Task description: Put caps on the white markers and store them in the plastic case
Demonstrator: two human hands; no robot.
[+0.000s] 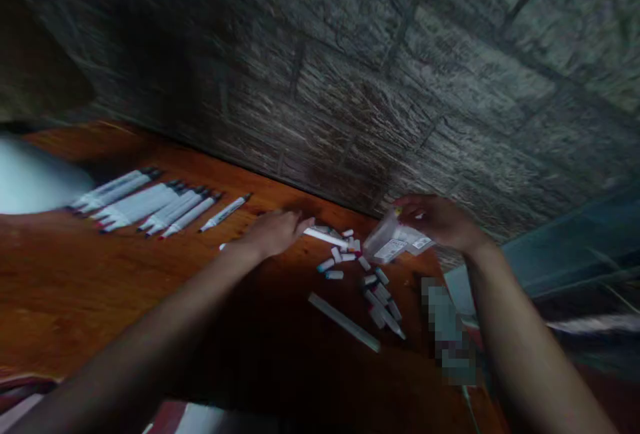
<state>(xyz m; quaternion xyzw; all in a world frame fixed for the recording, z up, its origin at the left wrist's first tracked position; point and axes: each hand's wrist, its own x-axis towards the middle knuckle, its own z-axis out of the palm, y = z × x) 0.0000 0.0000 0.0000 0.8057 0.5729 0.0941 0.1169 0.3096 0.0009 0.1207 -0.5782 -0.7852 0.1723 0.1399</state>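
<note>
My left hand (276,231) is closed on a white marker (325,237), whose long body points right toward a scatter of marker caps (348,257). A clear plastic bag (387,237) with white printed labels hangs from my right hand (440,219), its fingers pinched on the upper edge. Below the bag lie more caps (381,291) and a loose marker (393,322). To the left of my left hand, several white markers (135,204) lie side by side in a slanted row, and a single marker (225,212) lies a little apart.
A pale flat strip (345,322) lies on the wooden table (240,327). Behind the table rises a stone-patterned wall (350,87). A blurred white object (40,177) stands at the left. A pixelated patch covers something near the right edge.
</note>
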